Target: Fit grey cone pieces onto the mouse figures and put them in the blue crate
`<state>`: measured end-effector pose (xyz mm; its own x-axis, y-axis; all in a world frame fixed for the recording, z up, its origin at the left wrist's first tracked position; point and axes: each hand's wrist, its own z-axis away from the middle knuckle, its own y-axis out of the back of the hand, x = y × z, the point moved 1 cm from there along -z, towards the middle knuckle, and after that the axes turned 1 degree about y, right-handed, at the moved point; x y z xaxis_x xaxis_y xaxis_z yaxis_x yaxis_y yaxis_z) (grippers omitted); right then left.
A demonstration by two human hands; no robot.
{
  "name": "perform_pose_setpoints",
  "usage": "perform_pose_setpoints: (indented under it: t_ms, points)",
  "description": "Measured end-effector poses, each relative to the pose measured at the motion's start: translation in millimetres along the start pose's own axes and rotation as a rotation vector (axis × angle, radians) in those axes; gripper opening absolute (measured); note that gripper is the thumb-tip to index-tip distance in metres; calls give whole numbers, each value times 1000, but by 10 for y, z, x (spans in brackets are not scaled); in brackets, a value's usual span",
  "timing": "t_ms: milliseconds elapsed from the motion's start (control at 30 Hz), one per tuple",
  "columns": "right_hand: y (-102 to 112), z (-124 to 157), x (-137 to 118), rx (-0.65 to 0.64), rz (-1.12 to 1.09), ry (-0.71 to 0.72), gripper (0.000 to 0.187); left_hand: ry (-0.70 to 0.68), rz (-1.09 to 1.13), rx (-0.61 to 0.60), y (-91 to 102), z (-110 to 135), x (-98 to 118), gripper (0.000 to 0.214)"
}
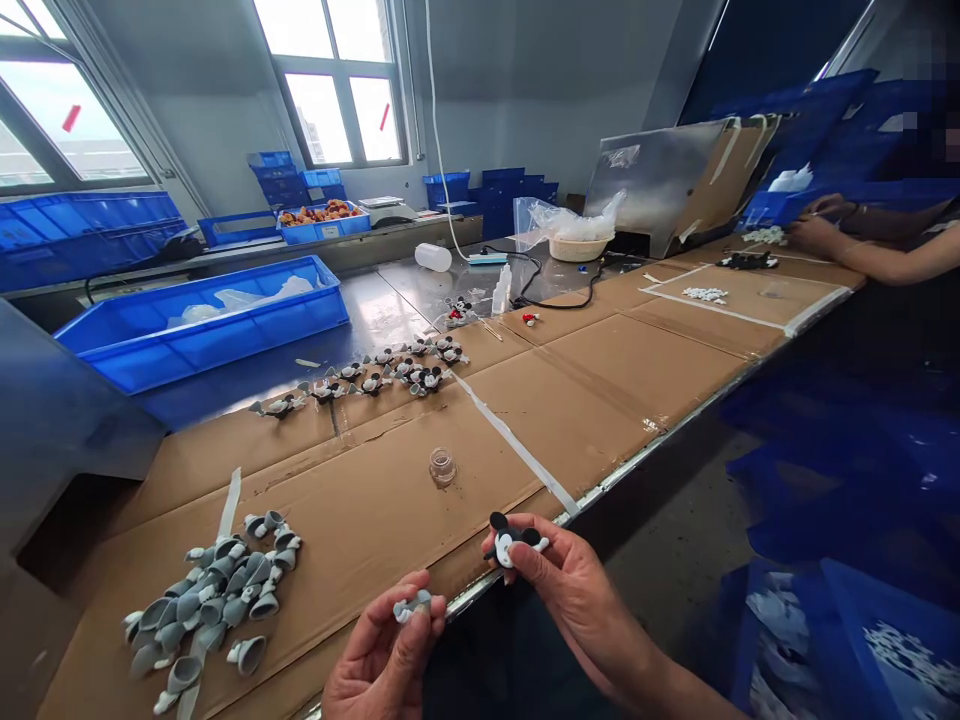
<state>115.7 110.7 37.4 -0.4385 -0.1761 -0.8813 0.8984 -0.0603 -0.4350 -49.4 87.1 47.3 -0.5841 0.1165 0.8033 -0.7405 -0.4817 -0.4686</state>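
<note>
Near the front edge of the cardboard-covered bench, my right hand (pixel 566 575) pinches a black-and-white mouse figure head (pixel 506 545) with round black ears. Left of it, my left hand (pixel 390 650) grips a small grey-and-white plastic part (pixel 412 606) between thumb and fingers. The two pieces are apart. A pile of grey cup-shaped parts with white ends (pixel 217 590) lies on the cardboard to the left. Farther back sit rows of mouse figure pieces (pixel 367 380) in black, white and grey. A small clear round container (pixel 442 467) stands between these rows and my hands.
A blue tray (pixel 300 325) holding clear plastic stands back left. A white squeeze bottle (pixel 501 290), black cable and tan basket (pixel 577 250) are at the rear. Another person's hands (pixel 821 235) work at far right. Blue bins (pixel 847 620) sit low right, beyond the bench edge.
</note>
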Motion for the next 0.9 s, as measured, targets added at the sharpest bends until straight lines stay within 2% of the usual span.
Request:
perform_pose_setpoints:
  t_ms: [167, 333, 433, 633, 800, 900]
  points:
    - [-20, -20, 0, -65, 57, 49, 48, 74, 44, 63, -2, -1, 22, 54]
    - [-30, -43, -22, -88, 71, 35, 44, 95, 111, 79, 42, -48, 39, 54]
    - [-26, -39, -50, -146, 104, 44, 43, 115, 108, 102, 51, -57, 44, 55]
    - [-74, -26, -110, -198, 143, 5, 39, 112, 124, 67, 1, 22, 42, 48]
    - [-133, -21, -115, -241, 135, 69, 36, 122, 120, 4, 31, 27, 22, 46]
    - [-145, -12, -94, -255, 103, 61, 32, 131, 104, -15, 46, 22, 25, 45]
